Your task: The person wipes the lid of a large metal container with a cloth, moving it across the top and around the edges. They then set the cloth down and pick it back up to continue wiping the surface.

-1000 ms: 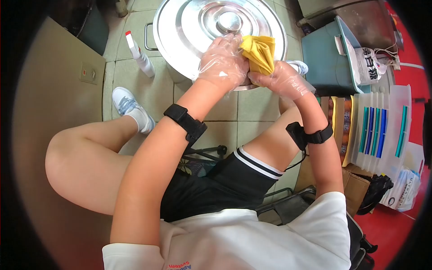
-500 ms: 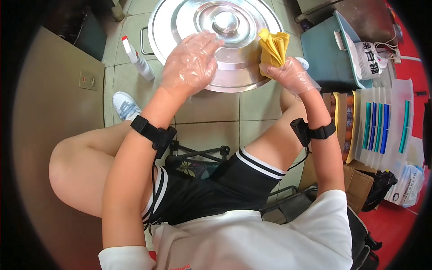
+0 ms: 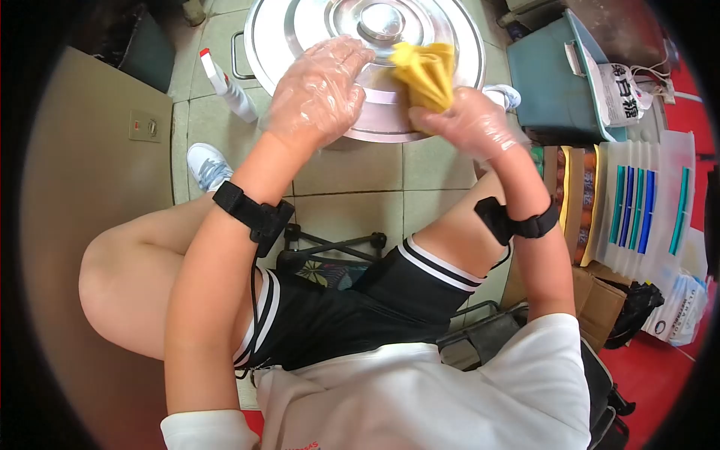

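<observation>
A large round metal pot lid with a central knob fills the top middle of the view. My left hand, in a clear plastic glove, lies over the lid's near left part with its fingers stretched out and nothing in them. My right hand, gloved the same way, is closed on a bunched yellow cloth over the lid's near right part. The cloth's folds spread out beyond my fingers. Whether its underside touches the metal is hard to see.
A white spray bottle with a red tip stands left of the pot. To the right are a blue-grey bin, clear plastic containers and a cardboard box. A brown cabinet panel is on the left.
My right hand has moved left with the yellow cloth, further over the lid. The left hand stays at nearly the same place on the lid. The view has shifted slightly.
</observation>
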A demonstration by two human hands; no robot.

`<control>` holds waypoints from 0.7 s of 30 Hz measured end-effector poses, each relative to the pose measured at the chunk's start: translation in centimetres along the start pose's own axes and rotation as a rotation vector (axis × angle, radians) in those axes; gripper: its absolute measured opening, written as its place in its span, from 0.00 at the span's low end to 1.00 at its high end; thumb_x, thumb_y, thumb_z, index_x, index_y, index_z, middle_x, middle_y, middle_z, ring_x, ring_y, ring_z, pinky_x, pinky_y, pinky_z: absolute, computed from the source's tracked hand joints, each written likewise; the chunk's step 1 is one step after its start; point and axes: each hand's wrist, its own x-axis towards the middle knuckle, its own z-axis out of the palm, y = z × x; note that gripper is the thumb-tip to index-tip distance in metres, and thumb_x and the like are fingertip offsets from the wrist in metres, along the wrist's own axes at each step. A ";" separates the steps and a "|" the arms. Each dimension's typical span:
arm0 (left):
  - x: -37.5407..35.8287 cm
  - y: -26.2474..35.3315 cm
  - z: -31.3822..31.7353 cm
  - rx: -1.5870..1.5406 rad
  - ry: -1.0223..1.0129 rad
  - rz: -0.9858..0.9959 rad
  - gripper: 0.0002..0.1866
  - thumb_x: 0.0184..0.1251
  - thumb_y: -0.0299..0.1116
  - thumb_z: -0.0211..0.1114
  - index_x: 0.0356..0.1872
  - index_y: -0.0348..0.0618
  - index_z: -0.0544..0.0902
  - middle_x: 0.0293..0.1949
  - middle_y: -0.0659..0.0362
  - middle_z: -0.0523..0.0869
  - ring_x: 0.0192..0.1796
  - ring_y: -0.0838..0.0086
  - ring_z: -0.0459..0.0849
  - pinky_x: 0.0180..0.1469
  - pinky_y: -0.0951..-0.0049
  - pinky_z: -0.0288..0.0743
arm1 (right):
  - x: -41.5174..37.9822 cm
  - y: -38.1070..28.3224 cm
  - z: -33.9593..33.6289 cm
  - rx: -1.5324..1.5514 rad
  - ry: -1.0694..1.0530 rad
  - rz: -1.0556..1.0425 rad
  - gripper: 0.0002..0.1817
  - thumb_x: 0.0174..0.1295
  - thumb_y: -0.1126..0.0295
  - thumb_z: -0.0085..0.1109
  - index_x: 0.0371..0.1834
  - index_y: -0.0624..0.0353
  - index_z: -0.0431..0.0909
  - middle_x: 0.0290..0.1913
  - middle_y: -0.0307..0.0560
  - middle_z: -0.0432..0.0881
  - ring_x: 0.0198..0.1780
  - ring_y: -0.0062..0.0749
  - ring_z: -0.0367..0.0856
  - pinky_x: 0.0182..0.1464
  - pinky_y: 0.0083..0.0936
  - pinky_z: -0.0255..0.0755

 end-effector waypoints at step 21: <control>-0.1 -0.3 0.5 0.003 0.011 0.020 0.23 0.55 0.28 0.54 0.56 0.40 0.77 0.57 0.50 0.79 0.61 0.57 0.75 0.66 0.61 0.68 | 0.8 1.4 0.7 0.045 0.015 -0.011 0.27 0.56 0.44 0.58 0.33 0.63 0.84 0.32 0.60 0.84 0.37 0.50 0.84 0.42 0.39 0.77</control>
